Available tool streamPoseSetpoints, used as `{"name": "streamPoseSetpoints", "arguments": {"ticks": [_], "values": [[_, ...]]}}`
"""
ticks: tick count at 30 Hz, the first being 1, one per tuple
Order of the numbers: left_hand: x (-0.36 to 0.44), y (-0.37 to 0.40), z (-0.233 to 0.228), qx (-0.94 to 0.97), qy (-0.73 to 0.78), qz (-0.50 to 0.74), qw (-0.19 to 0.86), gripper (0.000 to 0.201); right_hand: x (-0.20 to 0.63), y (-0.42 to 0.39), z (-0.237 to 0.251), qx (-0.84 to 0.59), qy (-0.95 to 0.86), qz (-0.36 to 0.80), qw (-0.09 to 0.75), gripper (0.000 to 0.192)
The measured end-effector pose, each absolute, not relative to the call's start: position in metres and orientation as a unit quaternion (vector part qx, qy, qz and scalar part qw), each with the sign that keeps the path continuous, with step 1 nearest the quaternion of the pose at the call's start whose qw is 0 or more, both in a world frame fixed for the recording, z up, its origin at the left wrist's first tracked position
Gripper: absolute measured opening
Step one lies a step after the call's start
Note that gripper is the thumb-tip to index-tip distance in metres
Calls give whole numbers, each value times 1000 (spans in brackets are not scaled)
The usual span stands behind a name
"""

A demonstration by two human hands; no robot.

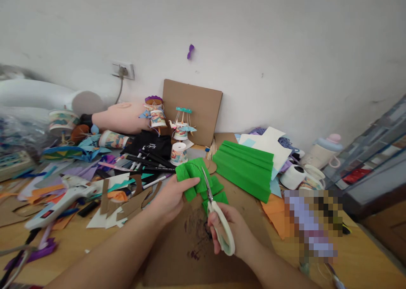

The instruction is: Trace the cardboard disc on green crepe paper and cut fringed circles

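My left hand (173,196) pinches a folded strip of green crepe paper (194,173) between thumb and fingers. White-handled scissors (223,232) are in my right hand (233,225), their loops around its thumb and fingers. The metal blades point up and to the left, at the right edge of the green strip; whether the paper lies between them is hard to tell. Several smaller green crepe paper pieces (218,198) lie below and behind the blades. A large pleated sheet of green crepe paper (244,168) rests beyond my right hand.
Brown cardboard (177,263) covers the table under my hands. On the left are a white glue gun (60,204), markers and paper scraps. Decorated paper cups (179,154) stand before an upright cardboard sheet (193,111). Orange paper (275,213) and a white yarn spool (293,178) lie right.
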State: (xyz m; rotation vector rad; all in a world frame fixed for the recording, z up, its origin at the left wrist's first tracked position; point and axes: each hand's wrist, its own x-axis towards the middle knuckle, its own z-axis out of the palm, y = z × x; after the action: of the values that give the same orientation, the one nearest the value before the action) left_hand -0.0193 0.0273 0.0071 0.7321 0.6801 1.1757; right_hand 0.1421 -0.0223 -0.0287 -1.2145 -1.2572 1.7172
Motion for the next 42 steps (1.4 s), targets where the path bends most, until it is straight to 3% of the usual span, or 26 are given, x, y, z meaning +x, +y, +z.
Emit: {"name": "streamPoseSetpoints", "arguments": {"ticks": [9, 30, 34, 38, 42], "values": [[-18, 31, 5, 293, 335, 540, 715, 34, 144, -24, -28, -452, -516, 645, 337, 63], [-15, 25, -5, 420, 373, 465, 684, 34, 139, -20, -11, -514, -447, 645, 347, 72], [-16, 27, -6, 415, 378, 469, 682, 32, 140, -15, -10, -520, -426, 621, 402, 69], [-16, 23, -3, 488, 383, 384, 684, 20, 145, -8, -12, -527, -424, 562, 475, 55], [-14, 18, -1, 582, 389, 275, 659, 9, 148, -5, -12, -545, -419, 540, 485, 46]]}}
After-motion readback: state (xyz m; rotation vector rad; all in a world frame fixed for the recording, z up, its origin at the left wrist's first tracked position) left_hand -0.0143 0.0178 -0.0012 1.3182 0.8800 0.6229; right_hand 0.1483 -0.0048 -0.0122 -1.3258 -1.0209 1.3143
